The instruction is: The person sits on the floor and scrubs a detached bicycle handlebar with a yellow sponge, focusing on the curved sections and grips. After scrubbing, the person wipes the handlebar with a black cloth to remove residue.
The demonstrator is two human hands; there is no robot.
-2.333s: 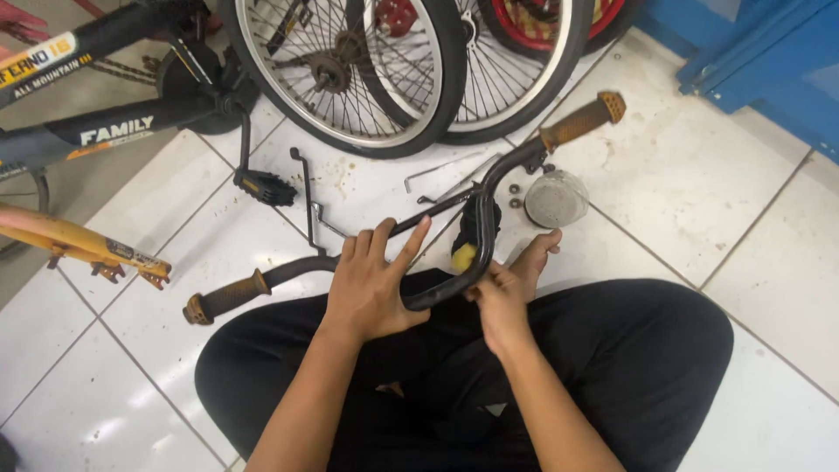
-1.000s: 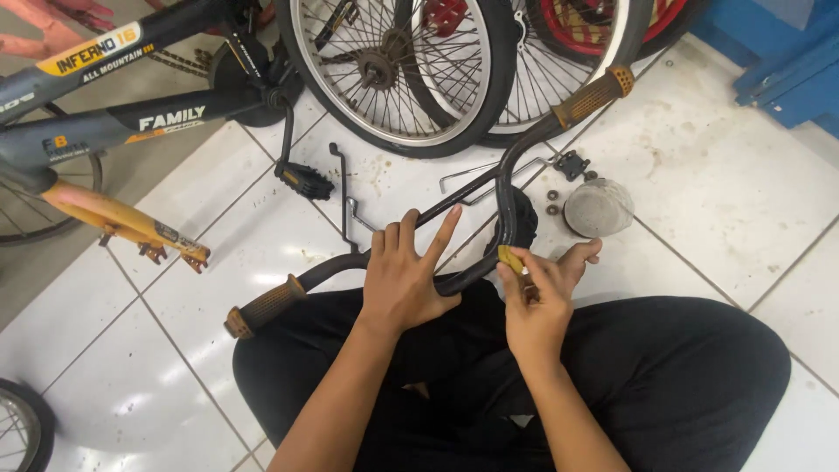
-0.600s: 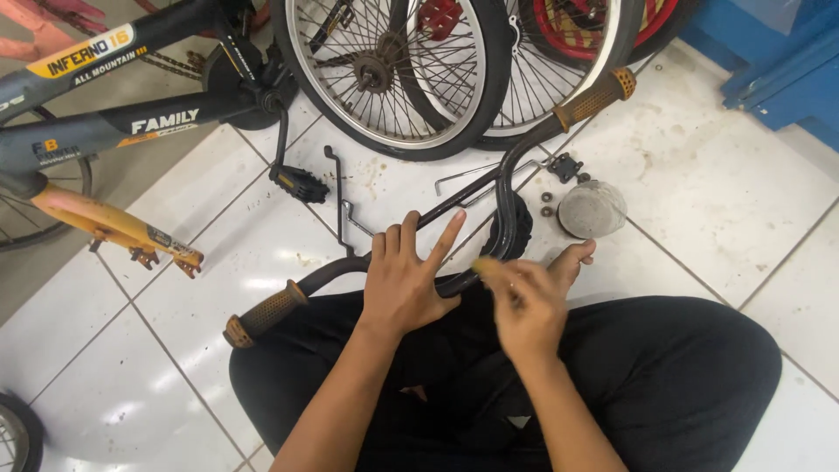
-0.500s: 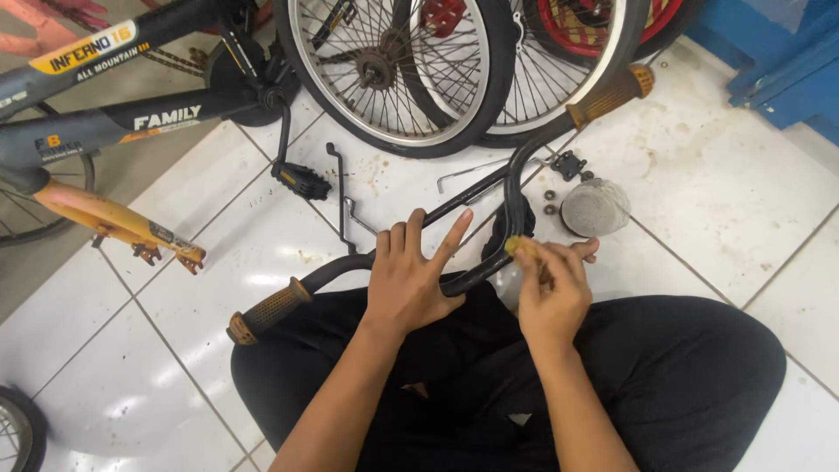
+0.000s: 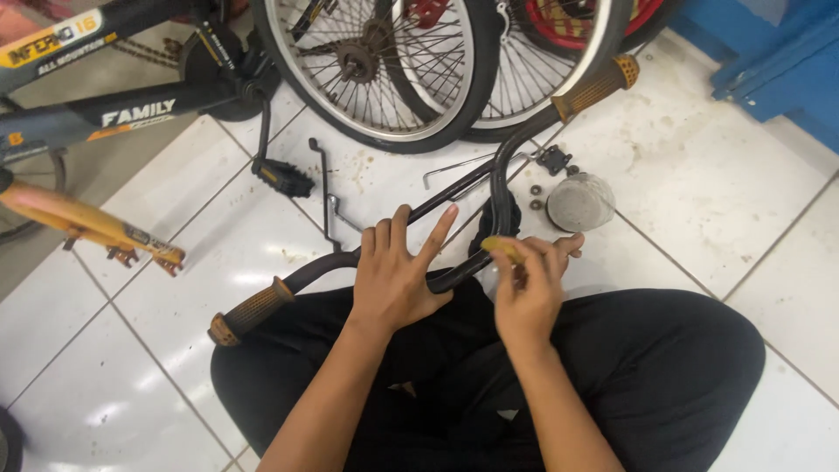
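Note:
A black bicycle handlebar point(image 5: 500, 179) with two brown rubber grips lies across my lap and the white tiled floor. My left hand point(image 5: 400, 275) rests flat on its middle section, fingers spread, pressing it down. My right hand point(image 5: 530, 293) is just to the right of the bar and pinches a small yellow-handled tool point(image 5: 500, 246) against the bar's clamp area. One grip point(image 5: 248, 311) points to the lower left, the other grip point(image 5: 596, 85) to the upper right.
Two bicycle wheels point(image 5: 389, 74) stand at the top. A dark bike frame point(image 5: 114, 109) and a yellow frame part point(image 5: 87, 223) lie at the left. A pedal crank point(image 5: 278, 175), a hex key point(image 5: 454, 166), small nuts and a round grey lid point(image 5: 581, 202) lie on the tiles.
My right hand drew back from the bar with the yellow tool and returned to the clamp. The left hand stayed pressed on the handlebar. The view shifted slightly.

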